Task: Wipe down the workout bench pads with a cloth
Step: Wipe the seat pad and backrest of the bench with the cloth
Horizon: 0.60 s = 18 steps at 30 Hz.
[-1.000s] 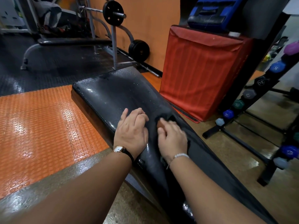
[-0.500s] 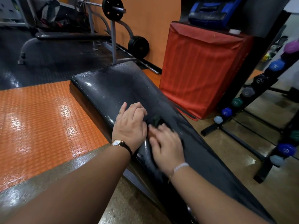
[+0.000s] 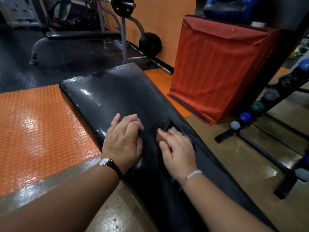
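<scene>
Right hand flat on dark cloth, left hand loosely curled, resting on bench pad

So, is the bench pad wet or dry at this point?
Wet: water droplets bead along the far end of the bench pad, and its surface shines. Under the right hand, cannot tell.

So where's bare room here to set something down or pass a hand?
Free: far end of the bench pad, beyond the hands, wet; the orange mat to its left. Crowded: mid-pad, under the left hand and the right hand on the cloth; red box and dumbbell rack flank the right.
</scene>
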### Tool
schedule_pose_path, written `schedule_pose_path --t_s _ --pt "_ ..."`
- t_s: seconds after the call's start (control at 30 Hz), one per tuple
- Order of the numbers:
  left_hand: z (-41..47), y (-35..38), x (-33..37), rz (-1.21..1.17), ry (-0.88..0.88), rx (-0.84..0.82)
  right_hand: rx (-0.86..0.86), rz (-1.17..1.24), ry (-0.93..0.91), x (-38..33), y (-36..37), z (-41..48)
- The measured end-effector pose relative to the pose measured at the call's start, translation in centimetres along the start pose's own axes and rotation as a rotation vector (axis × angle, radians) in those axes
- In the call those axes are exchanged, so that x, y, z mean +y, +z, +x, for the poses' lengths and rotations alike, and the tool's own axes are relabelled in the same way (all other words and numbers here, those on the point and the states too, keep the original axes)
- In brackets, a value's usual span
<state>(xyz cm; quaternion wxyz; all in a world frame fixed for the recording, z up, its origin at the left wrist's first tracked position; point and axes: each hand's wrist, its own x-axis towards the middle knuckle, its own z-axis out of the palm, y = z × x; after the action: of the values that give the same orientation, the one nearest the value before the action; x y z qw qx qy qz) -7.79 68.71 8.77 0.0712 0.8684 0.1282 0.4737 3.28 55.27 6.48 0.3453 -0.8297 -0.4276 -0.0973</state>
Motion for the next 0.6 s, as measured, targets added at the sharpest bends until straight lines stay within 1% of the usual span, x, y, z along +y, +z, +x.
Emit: schedule_pose_path --t_s 0.07,0.1,0.13,0.17,0.2,0.27,0.3,0.33,0.37,0.43,0.47,0.53,0.6 --pt "0.0 -0.1 0.1 0.019 -0.016 -0.022 -0.052 0.042 -0.116 0.8 -0.7 -1.8" --pt "0.0 -0.1 0.2 0.023 -0.022 -0.037 -0.073 0.037 -0.127 1.8 -1.1 -1.7" --pt "0.1 -0.2 0.2 0.023 -0.027 -0.050 -0.077 0.021 -0.100 2.8 -1.4 -1.2" --pt "0.1 -0.2 0.3 0.023 -0.031 -0.062 -0.071 0.015 -0.030 3.7 -1.7 -0.3" --pt "0.1 -0.2 0.4 0.024 -0.034 -0.071 -0.069 0.030 0.098 4.3 -1.9 1.1" --pt "0.3 -0.3 0.5 0.029 -0.038 -0.090 -0.105 0.065 0.413 4.4 -2.2 4.2" --pt "0.3 -0.4 0.5 0.032 -0.041 -0.101 -0.141 0.050 0.506 3.8 -2.2 5.2" --pt "0.4 -0.4 0.6 0.034 -0.049 -0.114 -0.174 0.011 0.514 2.9 -2.1 5.7" --pt "0.5 -0.5 0.6 0.033 -0.060 -0.127 -0.202 -0.025 0.465 1.7 -2.1 5.5" --pt "0.6 -0.8 0.8 0.028 -0.086 -0.157 -0.259 -0.038 0.295 -0.2 -2.2 3.4" --pt "0.7 -1.1 0.9 0.023 -0.098 -0.175 -0.291 -0.035 0.241 -0.6 -2.6 1.9" --pt "1.4 -1.9 0.9 -0.001 -0.120 -0.212 -0.353 -0.048 0.254 0.1 -3.6 0.0" --pt "3.0 -3.1 0.3 -0.021 -0.140 -0.217 -0.341 -0.057 0.397 1.7 -3.8 1.0"
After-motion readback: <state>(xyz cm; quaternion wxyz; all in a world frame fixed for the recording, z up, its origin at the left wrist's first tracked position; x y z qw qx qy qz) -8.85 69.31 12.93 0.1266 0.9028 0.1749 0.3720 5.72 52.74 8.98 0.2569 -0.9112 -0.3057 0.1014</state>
